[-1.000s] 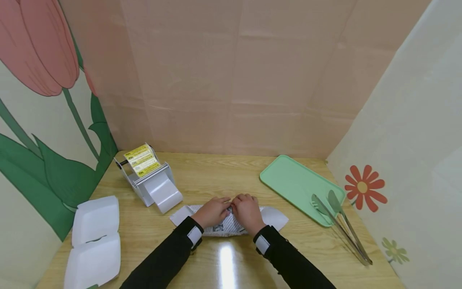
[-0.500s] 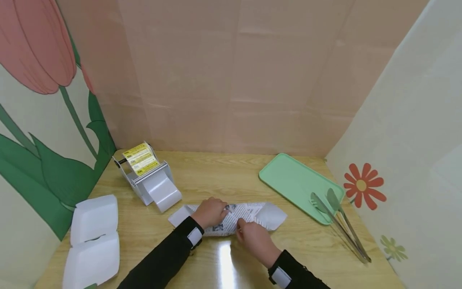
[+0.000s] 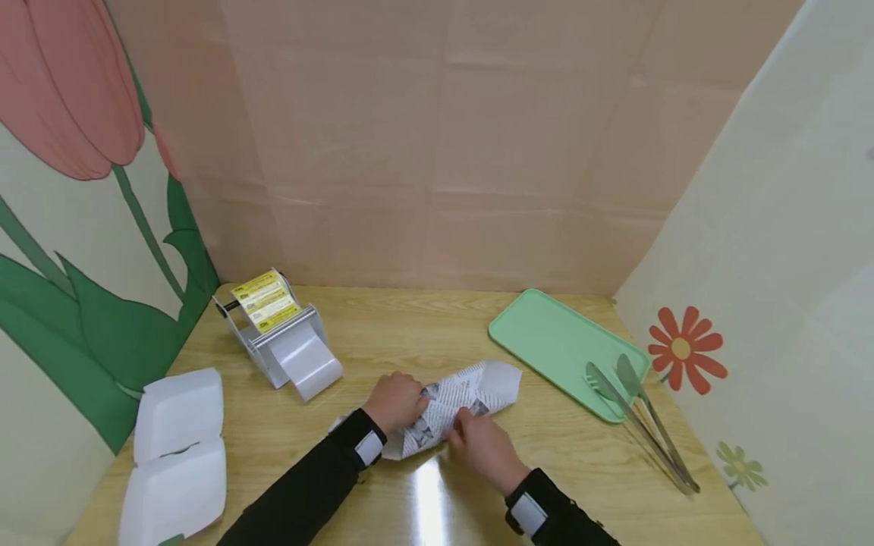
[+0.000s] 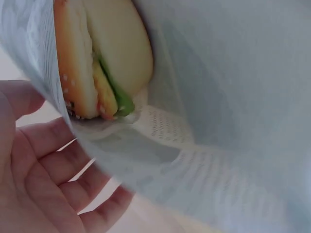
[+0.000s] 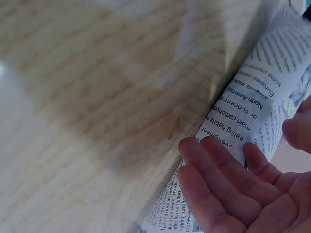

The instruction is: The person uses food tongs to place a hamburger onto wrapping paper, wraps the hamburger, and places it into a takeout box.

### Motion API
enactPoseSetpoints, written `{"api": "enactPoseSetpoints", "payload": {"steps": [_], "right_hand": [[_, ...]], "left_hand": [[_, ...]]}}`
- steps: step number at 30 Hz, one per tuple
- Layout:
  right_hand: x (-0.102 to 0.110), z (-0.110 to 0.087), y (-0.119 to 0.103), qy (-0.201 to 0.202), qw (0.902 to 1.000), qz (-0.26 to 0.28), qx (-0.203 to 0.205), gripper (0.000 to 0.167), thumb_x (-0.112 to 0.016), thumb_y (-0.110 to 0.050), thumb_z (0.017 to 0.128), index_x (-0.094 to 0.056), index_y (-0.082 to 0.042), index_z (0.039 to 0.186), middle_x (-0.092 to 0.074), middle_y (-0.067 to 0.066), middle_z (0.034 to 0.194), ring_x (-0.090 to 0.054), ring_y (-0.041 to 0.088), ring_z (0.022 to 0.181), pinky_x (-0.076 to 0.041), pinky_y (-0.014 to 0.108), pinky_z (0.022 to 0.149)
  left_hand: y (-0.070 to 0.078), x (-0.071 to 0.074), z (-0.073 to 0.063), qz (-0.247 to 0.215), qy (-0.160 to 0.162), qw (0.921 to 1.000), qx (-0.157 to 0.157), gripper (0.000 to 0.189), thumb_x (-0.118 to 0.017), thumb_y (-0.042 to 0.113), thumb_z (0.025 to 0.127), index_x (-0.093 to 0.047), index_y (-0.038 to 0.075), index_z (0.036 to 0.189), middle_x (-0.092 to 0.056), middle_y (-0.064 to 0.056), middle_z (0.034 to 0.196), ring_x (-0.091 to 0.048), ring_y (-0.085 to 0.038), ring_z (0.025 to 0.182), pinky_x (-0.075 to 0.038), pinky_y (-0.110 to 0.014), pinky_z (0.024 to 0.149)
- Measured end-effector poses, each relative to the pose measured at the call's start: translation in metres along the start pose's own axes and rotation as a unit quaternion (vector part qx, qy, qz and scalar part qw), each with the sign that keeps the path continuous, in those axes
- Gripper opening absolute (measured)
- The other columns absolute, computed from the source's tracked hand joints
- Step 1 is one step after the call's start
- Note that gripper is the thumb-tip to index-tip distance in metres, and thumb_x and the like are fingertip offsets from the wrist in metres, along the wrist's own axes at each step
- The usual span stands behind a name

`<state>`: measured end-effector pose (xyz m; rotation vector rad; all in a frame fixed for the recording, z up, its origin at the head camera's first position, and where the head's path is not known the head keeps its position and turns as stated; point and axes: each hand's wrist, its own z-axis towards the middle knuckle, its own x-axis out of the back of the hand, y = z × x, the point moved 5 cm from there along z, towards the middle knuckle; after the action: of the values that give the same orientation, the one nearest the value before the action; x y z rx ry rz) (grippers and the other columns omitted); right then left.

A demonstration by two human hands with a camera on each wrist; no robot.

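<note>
A burger [image 4: 116,43] in a sesame bun, with a green leaf and a yellow filling, shows in the left wrist view, inside the open end of its paper wrapper [image 3: 471,390]. The newsprint-patterned wrapper lies slantwise on the table, its right end turned toward the tray. My left hand [image 3: 397,402] grips its left part, thumb and fingers curled about the paper. On the near side, my right hand [image 3: 486,447] holds the wrapper's lower edge. In the right wrist view its fingertips [image 5: 192,148] press the printed paper and the thumb lies over the top.
A green tray [image 3: 536,334] lies at the back right, with metal tongs [image 3: 630,374] leaning over its corner onto the table. At back left stands a label dispenser [image 3: 303,356] with yellow labels. An opened white foam box [image 3: 179,485] sits at the left.
The right hand came off the top of the wrapper to its near edge. Since then the wrapper has turned, its right end swinging away from me. The left hand has stayed in place.
</note>
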<state>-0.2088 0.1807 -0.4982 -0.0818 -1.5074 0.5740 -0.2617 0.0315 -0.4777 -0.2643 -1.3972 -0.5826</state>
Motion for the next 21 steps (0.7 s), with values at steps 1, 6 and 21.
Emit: {"api": "enactPoseSetpoints", "payload": {"steps": [1,6,21], "right_hand": [[0.000,0.002,0.002,-0.002,1.0000,0.003,-0.009,0.023,-0.064,-0.023,0.095,-0.051,-0.011,0.081,-0.044,-0.003,0.061,-0.041,0.011,0.051,-0.034,0.028,0.045],[-0.001,0.011,0.010,-0.022,0.9973,0.037,-0.059,0.027,-0.056,-0.028,0.101,-0.050,-0.010,0.082,-0.045,0.000,0.064,-0.043,0.014,0.054,-0.035,0.029,0.048],[-0.007,0.034,0.020,-0.027,0.9926,0.068,-0.096,0.022,-0.061,-0.026,0.098,-0.050,-0.009,0.089,-0.047,0.001,0.068,-0.044,0.015,0.058,-0.034,0.028,0.051]], "left_hand": [[0.000,0.000,0.000,-0.001,0.001,1.0000,0.002,0.038,-0.062,0.027,0.095,-0.058,0.011,0.060,-0.062,-0.006,0.064,-0.061,-0.026,0.063,-0.049,-0.040,0.055],[-0.001,0.000,0.000,-0.013,-0.023,0.9995,0.020,0.044,-0.060,0.028,0.097,-0.054,0.013,0.057,-0.058,-0.003,0.059,-0.057,-0.022,0.057,-0.048,-0.039,0.055],[-0.013,-0.017,-0.016,-0.167,-0.080,0.9790,0.086,0.048,-0.065,0.035,0.096,-0.050,0.017,0.054,-0.037,0.008,0.052,-0.037,-0.008,0.047,-0.029,-0.023,0.047]]}}
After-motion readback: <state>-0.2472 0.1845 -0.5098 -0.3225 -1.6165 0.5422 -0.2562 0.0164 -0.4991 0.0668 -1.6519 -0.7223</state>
